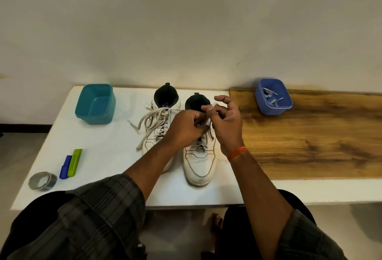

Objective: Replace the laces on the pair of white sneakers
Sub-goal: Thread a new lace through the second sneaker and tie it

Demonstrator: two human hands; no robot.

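Two white sneakers stand side by side on the white table [103, 156], toes toward me. The left sneaker [157, 133] has its off-white lace [144, 127] loosened and spilling to the left. Over the upper eyelets of the right sneaker [199, 164], both my hands work at its lace. My left hand [186, 127] has its fingers curled and pinches the lace near the tongue. My right hand [225, 121] pinches the lace end between thumb and forefinger, the other fingers raised. The lace between the hands is mostly hidden.
A teal tub [96, 104] stands at the back left. A blue tub [272, 96] holding laces sits on the wooden board [310, 135] to the right. A tape roll [42, 181], a blue marker [65, 166] and a green cutter [74, 162] lie at the front left.
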